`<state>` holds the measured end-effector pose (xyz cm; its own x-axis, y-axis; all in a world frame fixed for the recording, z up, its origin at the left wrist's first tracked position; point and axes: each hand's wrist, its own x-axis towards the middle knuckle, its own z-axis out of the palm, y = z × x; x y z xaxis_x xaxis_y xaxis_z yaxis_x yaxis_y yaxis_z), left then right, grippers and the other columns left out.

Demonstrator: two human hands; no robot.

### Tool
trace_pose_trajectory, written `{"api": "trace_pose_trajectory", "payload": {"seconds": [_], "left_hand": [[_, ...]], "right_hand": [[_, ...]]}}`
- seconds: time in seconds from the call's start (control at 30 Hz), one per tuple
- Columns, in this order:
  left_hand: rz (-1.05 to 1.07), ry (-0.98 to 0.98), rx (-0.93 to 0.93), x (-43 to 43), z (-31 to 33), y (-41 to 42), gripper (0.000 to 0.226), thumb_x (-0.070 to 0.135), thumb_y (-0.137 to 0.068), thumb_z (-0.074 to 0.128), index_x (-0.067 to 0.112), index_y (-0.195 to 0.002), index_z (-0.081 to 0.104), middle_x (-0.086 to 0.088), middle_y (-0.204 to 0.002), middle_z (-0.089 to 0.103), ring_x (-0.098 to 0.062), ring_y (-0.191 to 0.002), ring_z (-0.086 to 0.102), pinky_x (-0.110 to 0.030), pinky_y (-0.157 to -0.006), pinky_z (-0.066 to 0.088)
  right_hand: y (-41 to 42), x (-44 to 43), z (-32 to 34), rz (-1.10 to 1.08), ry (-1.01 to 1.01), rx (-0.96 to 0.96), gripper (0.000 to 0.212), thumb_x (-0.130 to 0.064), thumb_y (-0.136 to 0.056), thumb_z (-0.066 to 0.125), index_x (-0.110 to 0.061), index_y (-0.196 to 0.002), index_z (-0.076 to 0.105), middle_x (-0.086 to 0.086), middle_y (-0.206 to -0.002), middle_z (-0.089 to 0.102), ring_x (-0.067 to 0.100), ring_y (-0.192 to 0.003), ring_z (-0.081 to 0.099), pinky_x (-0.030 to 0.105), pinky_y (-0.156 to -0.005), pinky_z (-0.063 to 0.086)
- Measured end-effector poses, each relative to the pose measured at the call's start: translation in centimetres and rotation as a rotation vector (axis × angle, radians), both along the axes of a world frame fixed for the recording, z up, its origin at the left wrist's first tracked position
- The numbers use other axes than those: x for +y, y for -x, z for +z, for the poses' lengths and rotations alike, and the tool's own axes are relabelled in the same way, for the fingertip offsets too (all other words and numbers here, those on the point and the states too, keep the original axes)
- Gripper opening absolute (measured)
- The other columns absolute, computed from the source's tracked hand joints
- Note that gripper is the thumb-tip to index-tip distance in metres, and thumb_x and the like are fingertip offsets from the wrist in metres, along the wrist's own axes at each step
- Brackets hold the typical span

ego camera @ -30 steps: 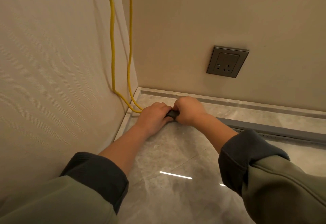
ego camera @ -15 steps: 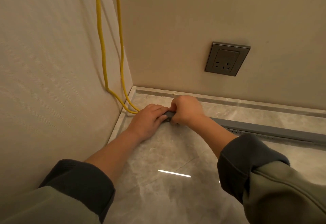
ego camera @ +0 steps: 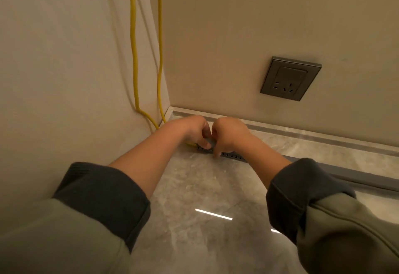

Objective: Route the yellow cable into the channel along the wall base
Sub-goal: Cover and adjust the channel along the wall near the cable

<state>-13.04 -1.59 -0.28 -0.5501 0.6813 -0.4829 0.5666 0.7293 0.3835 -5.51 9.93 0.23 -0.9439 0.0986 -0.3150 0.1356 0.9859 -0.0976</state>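
The yellow cable [ego camera: 134, 62] hangs in two strands down the left wall near the corner, passes behind my left forearm and shows again as a short bit on the floor. That bit lies at the left end of the grey channel [ego camera: 345, 173]. The channel runs along the floor to the right, a little out from the wall base, and its perforated edge shows under my hands. My left hand [ego camera: 192, 130] pinches the channel's left end with curled fingers. My right hand [ego camera: 230, 135] is right beside it, fingers curled down onto the channel and the index tip at its front edge.
A grey wall socket [ego camera: 290, 78] sits on the back wall above right. A pale stone skirting [ego camera: 313, 136] lines the wall base. The floor is glossy grey tile [ego camera: 205, 187]. My sleeves fill the bottom corners.
Both hands have risen from lying low over the channel end to fingertips pointing down on it. The channel's perforated edge now shows below them.
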Motion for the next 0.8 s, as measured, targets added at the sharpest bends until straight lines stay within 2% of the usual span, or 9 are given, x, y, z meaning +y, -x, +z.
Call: {"api": "trace_pose_trajectory", "payload": {"seconds": [0.13,0.27,0.37,0.43,0.47,0.57,0.63,0.7,0.8], "left_hand": [[0.025,-0.103,0.015,-0.8,-0.4,-0.6,0.03,0.03,-0.077,0.078,0.022,-0.105,0.074,0.013,-0.076,0.062,-0.012,-0.074,0.058,-0.024,-0.07,0.043],[-0.018,-0.152,0.063,-1.6,-0.9,-1.2,0.027,0.03,-0.074,0.079,0.021,-0.098,0.072,0.01,-0.083,0.064,-0.012,-0.076,0.058,-0.023,-0.069,0.043],[0.014,-0.172,0.02,-2.0,-0.9,-1.4,0.033,0.031,-0.071,0.082,0.025,-0.097,0.063,0.011,-0.086,0.06,-0.012,-0.084,0.06,-0.028,-0.076,0.05],[0.025,-0.137,-0.03,-2.0,-0.5,-1.2,0.043,0.037,-0.072,0.081,0.022,-0.107,0.061,0.012,-0.09,0.058,-0.013,-0.088,0.058,-0.03,-0.083,0.05],[0.01,-0.107,-0.043,-2.0,-0.3,-1.0,0.04,0.04,-0.074,0.078,0.023,-0.108,0.063,0.012,-0.09,0.059,-0.012,-0.088,0.058,-0.029,-0.083,0.049],[-0.028,-0.045,-0.046,-2.5,-0.3,-0.8,0.021,0.044,-0.077,0.074,0.029,-0.09,0.068,0.015,-0.081,0.063,-0.007,-0.077,0.058,-0.023,-0.069,0.044],[-0.014,-0.047,-0.066,-2.9,-0.7,-1.0,0.025,0.045,-0.074,0.077,0.03,-0.091,0.066,0.016,-0.083,0.063,-0.004,-0.077,0.058,-0.021,-0.067,0.043],[-0.014,-0.063,-0.065,-3.1,-1.4,-1.4,0.026,0.045,-0.074,0.076,0.032,-0.091,0.062,0.016,-0.085,0.062,-0.005,-0.079,0.058,-0.022,-0.068,0.042],[-0.016,-0.089,-0.074,-3.1,-1.5,-1.6,0.021,0.044,-0.077,0.074,0.03,-0.091,0.066,0.012,-0.085,0.065,-0.012,-0.083,0.06,-0.026,-0.071,0.045]], "right_hand": [[-0.1,0.0,-0.8,-0.02,0.033,-0.024,0.03,-0.036,-0.059,0.081,-0.019,-0.075,0.063,0.0,-0.07,0.058,0.017,-0.063,0.054,0.026,-0.051,0.039],[-0.5,-0.9,-2.0,-0.054,0.059,-0.063,0.029,-0.041,-0.068,0.072,-0.02,-0.073,0.052,0.0,-0.069,0.053,0.018,-0.063,0.051,0.029,-0.057,0.041],[-1.3,-1.1,-2.7,-0.027,0.044,-0.061,0.031,-0.048,-0.071,0.065,-0.024,-0.066,0.045,0.001,-0.07,0.054,0.016,-0.06,0.049,0.03,-0.058,0.041],[-1.7,-1.2,-2.7,-0.037,0.062,-0.064,0.029,-0.049,-0.073,0.061,-0.023,-0.069,0.049,0.001,-0.073,0.055,0.017,-0.063,0.05,0.03,-0.059,0.042],[-1.8,-1.1,-2.7,-0.049,0.089,-0.069,0.027,-0.049,-0.074,0.059,-0.022,-0.075,0.052,0.001,-0.076,0.056,0.018,-0.067,0.052,0.03,-0.06,0.042],[-2.4,-0.4,-1.5,-0.117,0.376,-0.184,0.032,-0.051,-0.07,0.052,-0.022,-0.084,0.058,0.001,-0.092,0.061,0.018,-0.081,0.056,0.031,-0.067,0.041],[-2.6,0.0,-0.6,-0.184,0.535,-0.26,0.035,-0.047,-0.081,0.044,-0.019,-0.093,0.061,0.003,-0.11,0.058,0.018,-0.094,0.052,0.034,-0.079,0.038],[-2.9,-0.4,-0.9,-0.204,0.483,-0.207,0.035,-0.04,-0.094,0.033,-0.015,-0.102,0.056,0.007,-0.114,0.055,0.021,-0.096,0.049,0.034,-0.08,0.036],[-3.4,-1.2,-2.0,-0.168,0.352,-0.055,0.033,-0.037,-0.095,0.031,-0.016,-0.091,0.057,0.006,-0.098,0.06,0.022,-0.087,0.054,0.034,-0.071,0.039]]}}
